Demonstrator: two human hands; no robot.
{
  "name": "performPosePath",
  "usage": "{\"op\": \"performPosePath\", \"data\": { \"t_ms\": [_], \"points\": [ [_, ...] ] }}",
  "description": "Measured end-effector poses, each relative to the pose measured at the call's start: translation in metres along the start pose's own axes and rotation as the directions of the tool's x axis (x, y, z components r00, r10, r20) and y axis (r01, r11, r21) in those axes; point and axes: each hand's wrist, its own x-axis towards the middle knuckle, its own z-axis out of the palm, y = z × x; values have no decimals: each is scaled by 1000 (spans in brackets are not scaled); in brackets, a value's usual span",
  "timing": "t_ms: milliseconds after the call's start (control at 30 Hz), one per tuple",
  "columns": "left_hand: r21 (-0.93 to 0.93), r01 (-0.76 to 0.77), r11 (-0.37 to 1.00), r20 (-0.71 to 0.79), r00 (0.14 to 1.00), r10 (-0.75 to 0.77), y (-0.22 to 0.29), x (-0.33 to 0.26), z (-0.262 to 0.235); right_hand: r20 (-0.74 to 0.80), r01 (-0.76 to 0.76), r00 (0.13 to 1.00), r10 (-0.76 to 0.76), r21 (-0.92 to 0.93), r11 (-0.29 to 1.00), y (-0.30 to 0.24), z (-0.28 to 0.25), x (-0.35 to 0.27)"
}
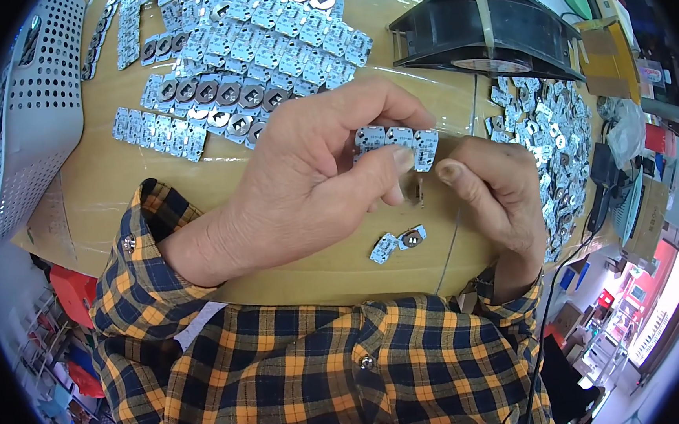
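Observation:
My left hand point(305, 167) pinches a short strip of small circuit boards point(425, 149) between thumb and fingers, above the table. Just right of the strip is my right hand point(499, 189), its fingers curled and its thumb laid against the index finger. Whatever those fingers may hold is hidden. Below the strip, between the hands, a small blurred piece point(420, 192) shows against the table. Closer to me lie two small loose boards, a plain one point(383, 248) and one with a round metal coin-cell holder point(412, 238).
Unsplit circuit board panels point(288, 46) cover the far left table point(321, 280). A perforated white basket point(52, 98) stands at the left. On the right lies a heap of separated boards point(559, 149), below a black fan-like housing point(484, 28). A black cable point(554, 291) runs along the right.

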Motion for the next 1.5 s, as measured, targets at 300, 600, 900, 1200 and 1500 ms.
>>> {"op": "performPosePath", "data": {
  "t_ms": [300, 600, 900, 1200, 1500],
  "points": [
    [-41, 90, 995, 78, 993, -87, -1, 0, 0, -177, 45, 984, -9, 198, 979, -6, 12, -3],
    [-61, 30, 998, 98, 995, -24, -2, -2, 3, -217, 17, 975, 50, 297, 955, -11, 11, -1],
    [-94, 117, 989, 58, 992, -112, 1, -2, 3, -240, 110, 968, -76, 132, 985, -9, 17, -2],
    [-490, 275, 827, 193, 960, -204, -5, 5, -5, 128, -215, 959, 253, 909, 357, -8, 25, -1],
    [-137, -103, 985, -7, 995, 103, -11, -3, 7, -15, -185, 945, 327, 798, 573, -11, 25, 2]
  ]
}}
